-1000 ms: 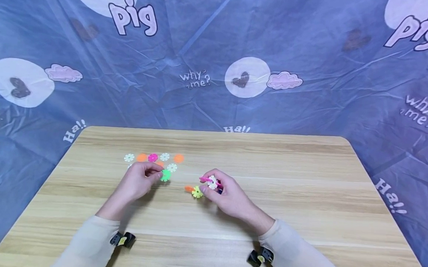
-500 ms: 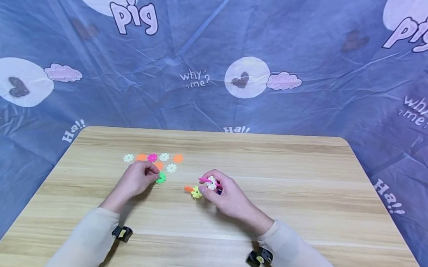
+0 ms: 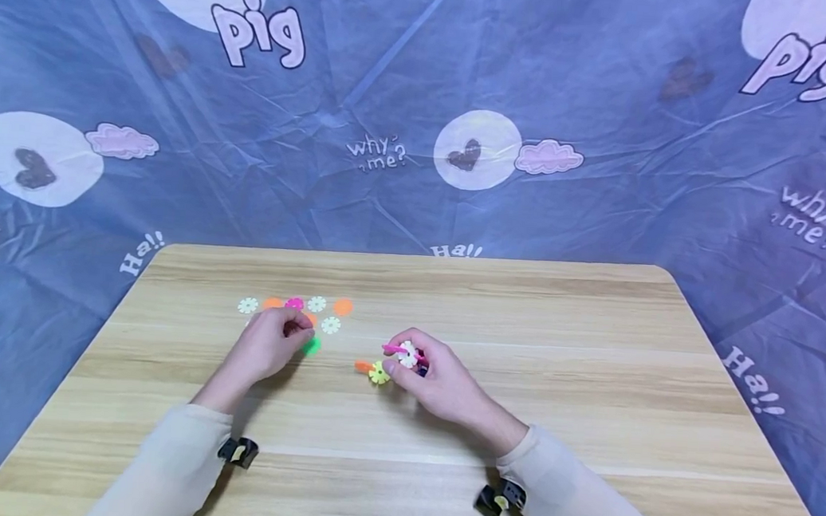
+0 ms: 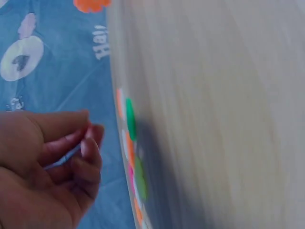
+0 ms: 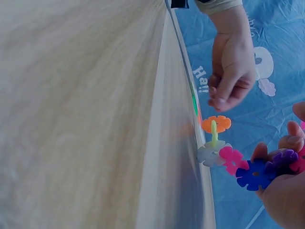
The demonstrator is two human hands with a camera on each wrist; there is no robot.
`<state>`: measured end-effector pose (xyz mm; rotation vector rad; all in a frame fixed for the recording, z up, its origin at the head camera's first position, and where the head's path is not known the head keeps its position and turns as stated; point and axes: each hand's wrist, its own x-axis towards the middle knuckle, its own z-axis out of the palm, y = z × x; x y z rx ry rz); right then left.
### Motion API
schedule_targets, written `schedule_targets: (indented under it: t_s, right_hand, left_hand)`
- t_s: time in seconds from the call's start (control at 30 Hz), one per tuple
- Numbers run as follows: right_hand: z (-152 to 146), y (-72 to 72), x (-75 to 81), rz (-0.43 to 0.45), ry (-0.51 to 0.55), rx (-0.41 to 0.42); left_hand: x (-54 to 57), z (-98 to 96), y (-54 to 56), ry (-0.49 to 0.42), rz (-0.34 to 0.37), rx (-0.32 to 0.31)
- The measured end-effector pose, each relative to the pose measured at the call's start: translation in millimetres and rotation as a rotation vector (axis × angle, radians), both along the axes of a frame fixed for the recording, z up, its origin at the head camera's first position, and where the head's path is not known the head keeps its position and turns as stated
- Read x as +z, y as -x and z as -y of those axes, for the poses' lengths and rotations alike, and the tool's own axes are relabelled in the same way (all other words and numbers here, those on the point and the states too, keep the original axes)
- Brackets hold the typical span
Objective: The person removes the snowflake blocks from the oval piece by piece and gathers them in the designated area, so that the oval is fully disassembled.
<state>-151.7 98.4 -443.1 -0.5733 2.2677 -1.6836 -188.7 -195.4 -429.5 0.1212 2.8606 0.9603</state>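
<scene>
My left hand (image 3: 273,344) hovers over a loose group of flat snowflake building discs at the table's left. Its thumb and fingertips are loosely bent with nothing between them. A green disc (image 3: 312,346) lies flat just beyond those fingertips. White (image 3: 247,306), pink (image 3: 295,303) and orange discs (image 3: 342,307) lie around it, some partly hidden by the hand. My right hand (image 3: 441,376) grips a chain of interlocked discs (image 5: 233,160). Dark blue and purple discs are in its grasp; pink, pale, yellow and orange ones stick out toward the left hand.
The wooden table (image 3: 397,481) extends to a far edge in front of a blue printed cloth (image 3: 411,74). A black wrist camera is strapped to each sleeve.
My left hand has let go of the green disc, which now lies on the table, slightly left of its earlier spot. My right hand keeps its hold on the chain and has barely moved.
</scene>
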Motion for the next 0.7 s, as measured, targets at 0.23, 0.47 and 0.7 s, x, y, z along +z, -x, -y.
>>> schedule_targets:
  t_s: [0.23,0.47,0.7]
  right_hand:
    - [0.6,-0.1,0.1,-0.009,-0.006,-0.001]
    - [0.1,-1.2,2.8,-0.045,-0.019,0.002]
    - [-2.0,-1.7,4.3,-0.07,-0.018,0.015]
  left_hand:
    - [1.9,-12.9,-11.2,-0.231,-0.029,-0.043]
    - [7.5,-32.9,-24.9,-0.384,-0.183,-0.194]
    - [11.6,-52.0,-31.2,-0.478,-0.322,-0.365]
